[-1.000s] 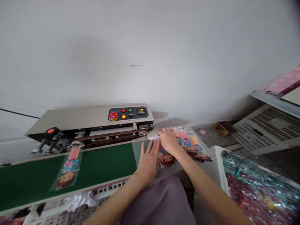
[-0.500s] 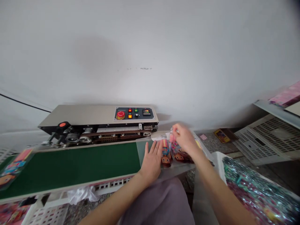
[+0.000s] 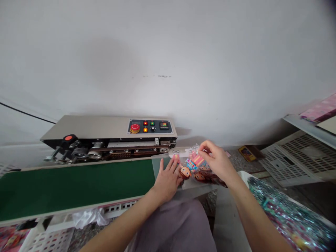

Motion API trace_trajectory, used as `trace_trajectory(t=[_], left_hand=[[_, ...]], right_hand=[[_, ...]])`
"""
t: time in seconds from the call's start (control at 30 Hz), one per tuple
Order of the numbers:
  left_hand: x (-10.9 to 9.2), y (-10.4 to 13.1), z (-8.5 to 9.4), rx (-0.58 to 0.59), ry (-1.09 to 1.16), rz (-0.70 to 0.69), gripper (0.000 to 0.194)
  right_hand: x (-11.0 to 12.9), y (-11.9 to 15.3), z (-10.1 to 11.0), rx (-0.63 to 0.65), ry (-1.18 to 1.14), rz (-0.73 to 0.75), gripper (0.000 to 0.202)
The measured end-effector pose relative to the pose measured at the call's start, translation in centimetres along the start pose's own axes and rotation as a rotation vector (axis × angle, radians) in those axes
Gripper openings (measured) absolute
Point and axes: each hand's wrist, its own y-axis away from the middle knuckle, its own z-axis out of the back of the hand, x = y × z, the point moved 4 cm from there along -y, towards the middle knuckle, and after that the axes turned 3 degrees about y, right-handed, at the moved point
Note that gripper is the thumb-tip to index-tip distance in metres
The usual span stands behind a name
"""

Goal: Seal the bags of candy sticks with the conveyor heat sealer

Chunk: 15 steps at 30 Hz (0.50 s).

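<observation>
My left hand (image 3: 168, 179) lies with its fingers spread over a clear plastic sheet at the right end of the green conveyor belt (image 3: 105, 178). A packet (image 3: 175, 157) with a pink and yellow top is partly hidden under its fingertips. My right hand (image 3: 216, 159) is closed in a pinch on a clear packet (image 3: 193, 163) with pink-striped contents and a cartoon head, held tilted with its head end near my left fingers. More cartoon-head packets (image 3: 201, 176) lie beneath it.
Behind the belt stands a band sealing machine (image 3: 105, 127) with a red stop button (image 3: 135, 128) and lit switches. At right is a white bin (image 3: 245, 178) of shiny packets. A plastic crate (image 3: 291, 157) and a small box (image 3: 249, 153) stand farther back.
My right hand has moved slightly right and now holds the packet tilted across the others. My left hand has shifted slightly left. The packet at the belt's left end has left the view.
</observation>
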Motion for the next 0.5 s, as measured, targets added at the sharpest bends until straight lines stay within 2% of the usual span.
trace_trajectory(t=[0.13, 0.23, 0.33, 0.43, 0.5], left_hand=[[1.9, 1.3, 0.8, -0.002, -0.015, 0.047, 0.052], [3.4, 2.5, 2.0, 0.009, 0.017, 0.105, 0.049], [4.9, 3.1, 4.7, -0.065, 0.113, 0.227, 0.042], [5.2, 2.4, 7.6, -0.201, 0.378, 0.301, 0.037], [4.6, 1.5, 8.2, -0.195, 0.682, 0.295, 0.033]], right_hand=[[-1.2, -1.0, -2.8, 0.054, -0.160, -0.069, 0.028], [-1.3, -1.6, -4.1, 0.115, -0.232, -0.113, 0.019], [-0.3, -1.8, -4.5, 0.192, -0.297, -0.120, 0.017], [1.4, -1.6, -4.6, 0.267, -0.373, -0.105, 0.018], [2.4, -1.4, -4.8, 0.308, -0.440, -0.099, 0.019]])
